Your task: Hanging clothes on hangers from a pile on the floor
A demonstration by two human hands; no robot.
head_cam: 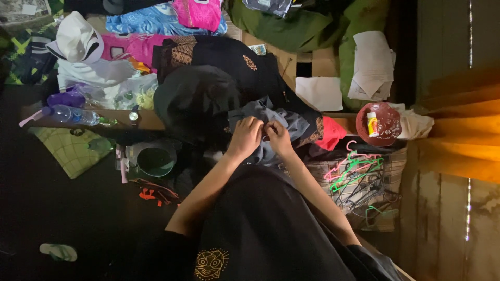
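Left hand (245,136), right hand (278,138): both pinching grey garment (271,125), fingertips close together at fold. Garment on clothes heap at desk (148,120) front edge. Step, judged: working small spot; needs steady pinch. Right: hangers (357,174) in basket; red bowl (378,124). Left: water bottle (73,114).

A cluttered home room, prob. a bedroom or laundry corner, dimly lit. A low wooden ledge (146,120) heaped w/ clothes: black embroidered garments (219,60), pink tops (136,46), a white cap (77,39). On the ledge's left end, a plastic water bottle (73,115). Just right of the ledge, a basket of coloured plastic hangers (359,174). Beyond that, an orange curtain (461,130) vs. a plank wall (453,229). Below the ledge, a sandal (58,252) on dark floor.
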